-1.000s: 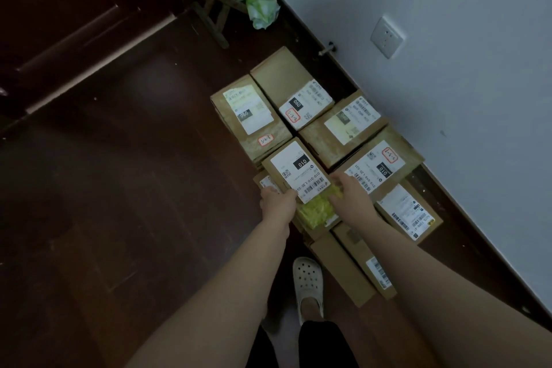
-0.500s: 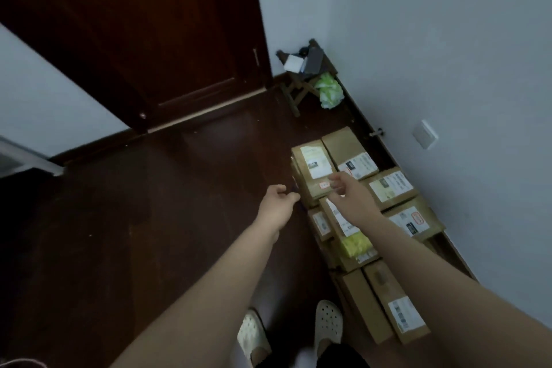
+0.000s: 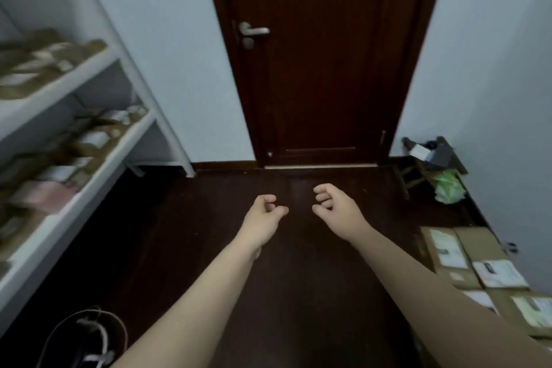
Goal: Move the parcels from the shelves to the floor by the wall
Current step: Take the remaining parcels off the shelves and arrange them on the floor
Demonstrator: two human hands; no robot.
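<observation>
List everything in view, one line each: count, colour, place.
Shelving unit: one, white, left.
Shelf parcels: brown, too blurred to count.
Floor parcels: several, brown with white labels, by right wall.
Door: one, dark brown, ahead, closed.
Door handle: one, silver, door's left side.
Stool: one, dark wood, right corner.
Bag: one, green, at the stool.
Cable: black, lower left.
Left hand: empty, loosely curled, centre.
Right hand: likewise.

Place: a plain room in a home, used as a parcel store.
Entrance: dark wooden door [image 3: 322, 75] with a lever handle [image 3: 254, 30].
Surfaces: dark board floor [image 3: 298, 284], pale wall [image 3: 493, 69].
Storage: white shelves [image 3: 74, 81] stacked with labelled parcels [image 3: 89, 140].
Corner: boxes [image 3: 466, 254] on the floor by the wall, near a small stool [image 3: 418, 173].
</observation>
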